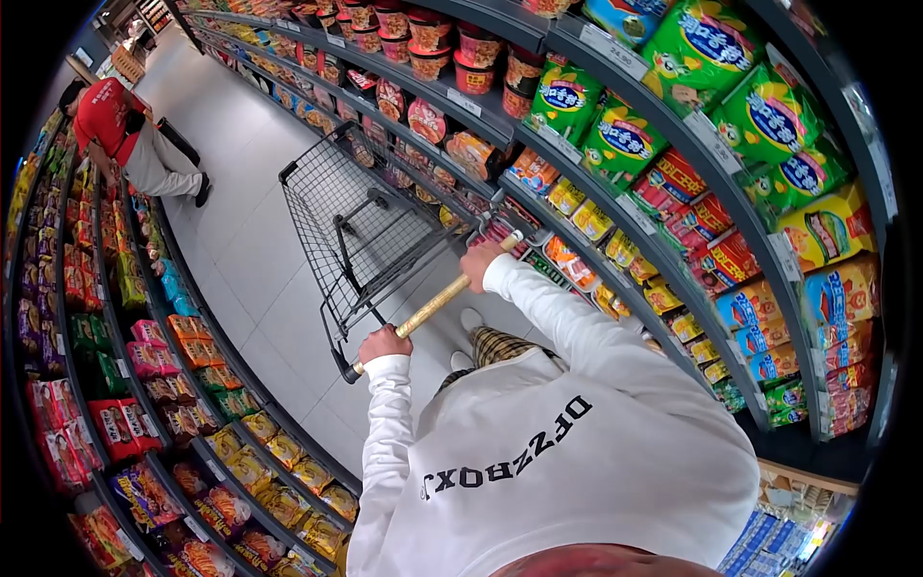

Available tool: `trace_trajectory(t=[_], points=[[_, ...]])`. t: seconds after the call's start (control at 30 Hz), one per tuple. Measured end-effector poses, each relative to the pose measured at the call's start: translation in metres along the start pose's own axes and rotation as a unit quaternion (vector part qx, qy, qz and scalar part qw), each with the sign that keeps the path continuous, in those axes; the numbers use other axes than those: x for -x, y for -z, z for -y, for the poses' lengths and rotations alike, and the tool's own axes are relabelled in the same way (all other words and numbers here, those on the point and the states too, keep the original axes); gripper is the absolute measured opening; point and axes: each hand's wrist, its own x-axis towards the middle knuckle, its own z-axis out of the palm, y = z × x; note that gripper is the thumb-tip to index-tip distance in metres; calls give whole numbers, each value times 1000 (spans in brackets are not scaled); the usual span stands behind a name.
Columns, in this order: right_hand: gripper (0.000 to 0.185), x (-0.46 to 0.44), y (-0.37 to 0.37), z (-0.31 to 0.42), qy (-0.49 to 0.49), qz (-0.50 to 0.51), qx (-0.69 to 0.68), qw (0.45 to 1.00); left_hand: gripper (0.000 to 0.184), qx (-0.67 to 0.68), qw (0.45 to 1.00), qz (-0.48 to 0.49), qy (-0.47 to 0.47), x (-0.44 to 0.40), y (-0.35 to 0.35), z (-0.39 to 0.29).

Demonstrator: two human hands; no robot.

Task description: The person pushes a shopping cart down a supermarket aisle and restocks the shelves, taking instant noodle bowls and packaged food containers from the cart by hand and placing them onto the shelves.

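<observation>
A dark wire shopping cart point(332, 216) stands in the aisle in front of me, and nothing shows in its basket. Its tan handle bar point(435, 302) runs diagonally across the view. Near the bar's lower left end, my left hand point(384, 344) is wrapped round it. My right hand point(484, 263) grips the same bar near its upper right end, close to the right-hand shelves. Both arms are in white sleeves.
On the right, shelves point(663, 226) hold green bags, noodle tubs and boxes. Shelves on the left point(144, 413) carry many coloured snack packs. A person in a red top point(104, 120) bends toward the left shelves farther up the tiled aisle point(252, 250).
</observation>
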Motion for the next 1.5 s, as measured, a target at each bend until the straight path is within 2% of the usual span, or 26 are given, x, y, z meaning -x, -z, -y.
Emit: trace_trajectory(t=[0.13, 0.17, 0.4, 0.43, 0.47, 0.53, 0.6, 0.67, 0.73, 0.77, 0.8, 0.9, 0.93, 1.0, 1.03, 1.07, 1.13, 1.27, 1.33, 1.4, 1.47, 1.5], points=[[23, -9, 11, -9, 19, -25, -31, 999, 21, -21, 999, 34, -5, -19, 4, 3], [23, -8, 21, -10, 23, -22, -31, 999, 21, -34, 997, 73, 9, -25, 4, 3], [28, -14, 49, -49, 94, 42, -189, 977, 26, -50, 989, 137, -4, -48, 9, 10], [29, -16, 56, -55, 133, -74, -283, 947, 27, -53, 985, 162, -9, -50, 10, 12], [31, -21, 64, -58, 171, -187, -370, 894, 29, -54, 981, 186, -11, -54, 10, 14], [36, -20, 115, -60, 107, -346, -412, 836, 25, -65, 976, 206, 9, -57, 23, 10], [43, -36, 141, -81, 33, -456, -436, 776, 25, -45, 975, 218, 0, -58, 25, 9], [54, -61, 162, -106, 14, -560, -428, 709, 25, -35, 977, 212, -4, -58, 24, 10], [66, -96, 170, -135, -25, -632, -373, 679, 25, -27, 982, 187, -3, -58, 26, 10], [75, -111, 170, -150, -66, -622, -371, 686, 23, -24, 984, 178, -3, -57, 28, 9], [75, -124, 176, -158, -66, -620, -374, 687, 23, -26, 983, 181, -1, -58, 31, 8], [82, -159, 195, -174, -123, -711, -259, 642, 22, -17, 987, 158, 21, -57, 36, 7], [82, -165, 200, -175, -124, -708, -260, 644, 22, -17, 986, 161, 23, -57, 35, 8], [80, -172, 215, -178, -184, -715, -258, 624, 20, -2, 988, 153, 27, -58, 35, 9], [71, -182, 216, -184, -200, -741, -274, 580, 20, 0, 988, 154, 29, -58, 34, 9], [71, -190, 220, -190, -198, -740, -274, 582, 19, 3, 987, 155, 30, -59, 34, 10], [61, -202, 226, -201, -212, -777, -244, 539, 19, 7, 987, 157, 33, -60, 34, 11], [50, -210, 239, -217, -240, -773, -290, 511, 20, 9, 987, 155, 34, -60, 34, 12], [63, -207, 241, -207, -289, -731, -358, 504, 21, 9, 987, 153, 40, -62, 36, 13], [78, -212, 227, -206, -237, -772, -282, 519, 27, 32, 981, 186, 40, -67, 40, 13], [104, -195, 227, -181, -172, -722, -337, 580, 28, 55, 974, 216, 38, -73, 47, 13], [101, -199, 216, -171, -109, -715, -416, 551, 29, 75, 966, 246, 35, -75, 49, 14]])
